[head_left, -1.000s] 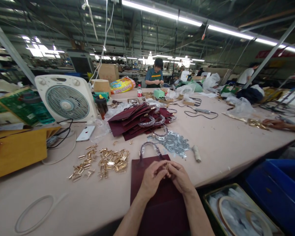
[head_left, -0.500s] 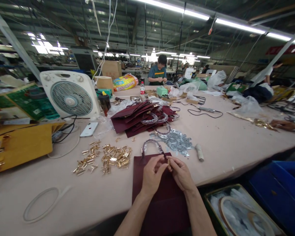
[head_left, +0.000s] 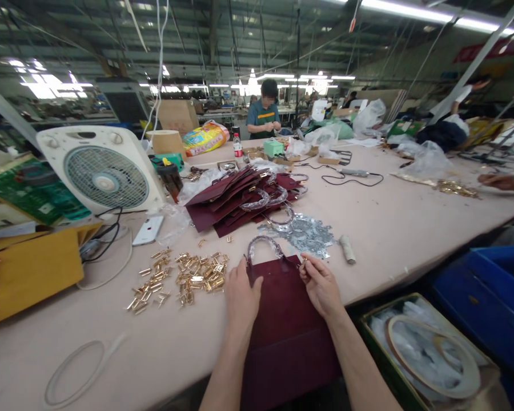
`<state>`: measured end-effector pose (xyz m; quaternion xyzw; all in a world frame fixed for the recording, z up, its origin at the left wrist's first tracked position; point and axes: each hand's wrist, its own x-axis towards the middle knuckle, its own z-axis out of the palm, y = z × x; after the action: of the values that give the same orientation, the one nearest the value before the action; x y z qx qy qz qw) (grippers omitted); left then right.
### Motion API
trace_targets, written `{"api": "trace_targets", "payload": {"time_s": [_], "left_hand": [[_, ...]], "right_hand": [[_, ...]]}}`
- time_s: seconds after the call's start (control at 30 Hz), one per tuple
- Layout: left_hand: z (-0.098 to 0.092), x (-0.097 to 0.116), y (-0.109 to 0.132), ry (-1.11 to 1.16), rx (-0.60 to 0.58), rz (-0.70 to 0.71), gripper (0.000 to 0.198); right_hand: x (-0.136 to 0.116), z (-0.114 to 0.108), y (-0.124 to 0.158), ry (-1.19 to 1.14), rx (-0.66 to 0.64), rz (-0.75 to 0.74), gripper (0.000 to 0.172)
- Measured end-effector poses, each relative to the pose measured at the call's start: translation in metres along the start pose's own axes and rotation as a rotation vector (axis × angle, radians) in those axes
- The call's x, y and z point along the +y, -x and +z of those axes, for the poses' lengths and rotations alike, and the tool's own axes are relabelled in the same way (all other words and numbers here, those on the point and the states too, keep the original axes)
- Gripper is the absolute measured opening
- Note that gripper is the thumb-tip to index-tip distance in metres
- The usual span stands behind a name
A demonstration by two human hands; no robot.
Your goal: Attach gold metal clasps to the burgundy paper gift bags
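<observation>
A burgundy bag panel (head_left: 282, 319) lies before me at the table's edge, its arched handle (head_left: 263, 238) wrapped in clear plastic and pointing away from me. Over its upper left edge rests my left hand (head_left: 241, 291), fingers stretched out and thumb apart. My right hand (head_left: 321, 283) is pinched on a small gold metal fitting (head_left: 302, 262), beside the panel's upper right corner and the handle's right end. Many similar gold fittings (head_left: 201, 274) lie loose in piles left of the panel. Flat silver metal plates (head_left: 306, 233) are heaped beyond it.
A stack of burgundy panels (head_left: 223, 202) lies beyond the handle. A white fan (head_left: 107, 171), a phone (head_left: 148, 229) and a yellow bag (head_left: 38, 274) stand or lie to the left. A whitish roll (head_left: 346, 249) is at right, above a blue bin (head_left: 484, 302). A co-worker (head_left: 263, 114) sits opposite.
My hands have parted: the left moved left to the panel's edge, the right moved slightly right and up with the gold fitting. The camera view has shifted a little.
</observation>
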<state>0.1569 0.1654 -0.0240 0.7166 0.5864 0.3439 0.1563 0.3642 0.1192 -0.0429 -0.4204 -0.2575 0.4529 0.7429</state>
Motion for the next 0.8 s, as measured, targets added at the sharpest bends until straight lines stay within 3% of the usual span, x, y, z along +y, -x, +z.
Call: {"api": "trace_targets", "payload": {"time_s": [0.2, 0.43, 0.53, 0.57, 0.63, 0.8], "left_hand": [[0.001, 0.001, -0.009, -0.064, -0.011, -0.044, 0.032], [-0.011, 0.001, -0.011, 0.235, 0.182, -0.002, 0.012], [-0.014, -0.005, -0.015, 0.454, 0.259, -0.098, 0.017], [-0.014, -0.007, -0.017, 0.570, 0.234, -0.171, 0.027], [-0.016, -0.011, -0.020, 0.849, 0.065, -0.321, 0.043], [-0.020, -0.013, -0.018, 1.386, -0.461, -0.670, 0.040]], "right_hand": [[0.007, -0.001, 0.003, 0.221, -0.072, -0.038, 0.038], [0.002, 0.004, 0.007, 0.340, -0.118, -0.079, 0.042], [-0.002, 0.007, 0.010, 0.348, -0.122, -0.088, 0.039], [-0.003, 0.008, 0.011, 0.345, -0.118, -0.096, 0.038], [-0.004, 0.009, 0.013, 0.340, -0.103, -0.116, 0.036], [-0.008, 0.017, 0.018, 0.405, -0.090, -0.160, 0.035]]}}
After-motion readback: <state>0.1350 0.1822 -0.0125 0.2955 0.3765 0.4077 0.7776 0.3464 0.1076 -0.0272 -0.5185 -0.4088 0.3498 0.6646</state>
